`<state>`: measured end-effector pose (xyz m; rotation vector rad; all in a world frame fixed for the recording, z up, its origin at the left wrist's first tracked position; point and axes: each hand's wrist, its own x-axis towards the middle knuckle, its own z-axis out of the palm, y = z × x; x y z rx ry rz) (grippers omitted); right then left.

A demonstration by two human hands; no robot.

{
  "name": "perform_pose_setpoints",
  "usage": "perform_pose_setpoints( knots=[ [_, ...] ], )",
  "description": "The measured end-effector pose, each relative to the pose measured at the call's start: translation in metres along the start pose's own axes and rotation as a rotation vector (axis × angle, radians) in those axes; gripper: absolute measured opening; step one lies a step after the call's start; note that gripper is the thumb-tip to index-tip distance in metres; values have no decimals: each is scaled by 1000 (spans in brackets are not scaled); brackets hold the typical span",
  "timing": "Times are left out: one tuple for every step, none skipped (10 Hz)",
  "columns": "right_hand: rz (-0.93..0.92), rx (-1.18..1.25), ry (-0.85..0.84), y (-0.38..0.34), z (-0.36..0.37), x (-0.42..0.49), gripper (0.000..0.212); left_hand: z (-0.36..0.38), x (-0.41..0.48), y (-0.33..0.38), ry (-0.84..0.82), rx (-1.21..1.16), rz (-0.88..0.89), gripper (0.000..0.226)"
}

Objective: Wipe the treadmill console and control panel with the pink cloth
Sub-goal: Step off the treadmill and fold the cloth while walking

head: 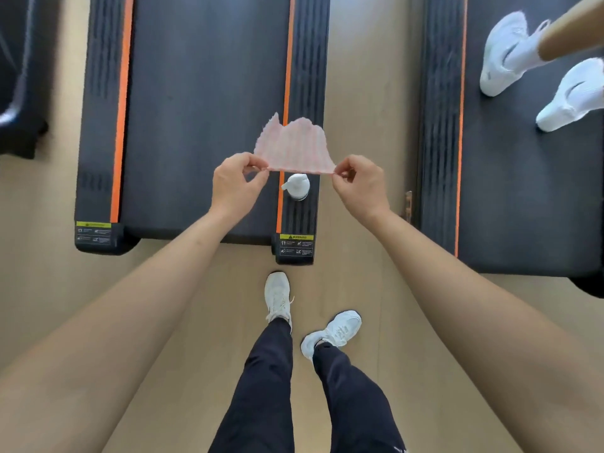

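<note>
the big treadmill [202,109] lies on the floor in front of the person, and its long belt runs away from them. its console and control panel are not in sight, so they are likely further ahead, past the top of the view. a white spray bottle [296,186] stands on the right side rail. the pink cloth [292,148] is held up over that rail, stretched sideways. the left hand [237,184] pinches one corner and the right hand [358,184] pinches the other, so both are equally near.
</note>
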<state>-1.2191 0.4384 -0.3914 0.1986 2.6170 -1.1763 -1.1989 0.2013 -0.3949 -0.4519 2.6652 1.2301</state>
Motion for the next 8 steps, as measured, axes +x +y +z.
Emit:
perform_pose_setpoints(
  knots=[
    [18, -74, -50, 31, 35, 1, 5, 25, 8, -39, -67, 63, -8, 11],
    [71, -137, -138, 61, 68, -4, 7, 54, 5, -78, -135, 132, -24, 11],
    [164, -153, -272, 81, 93, -10, 22, 76, 0, -111, -207, 174, -70, 10],
    [236, -149, -392, 88, 106, -11, 36, 90, -3, -128, -283, 206, -67, 12],
    [269, -140, -460, 89, 117, -9, 45, 97, -1, -134, -370, 240, -106, 17],
    [335, -126, -501, 87, 120, -15, 47, 93, -3, -135, -510, 218, -203, 19],
    [435, -82, -497, 85, 112, -30, 38, 79, -15, -128, -523, 160, -257, 19],
    [506, -67, -518, 81, 95, -59, 30, 61, -36, -117, -499, 90, -306, 19]
  ],
)
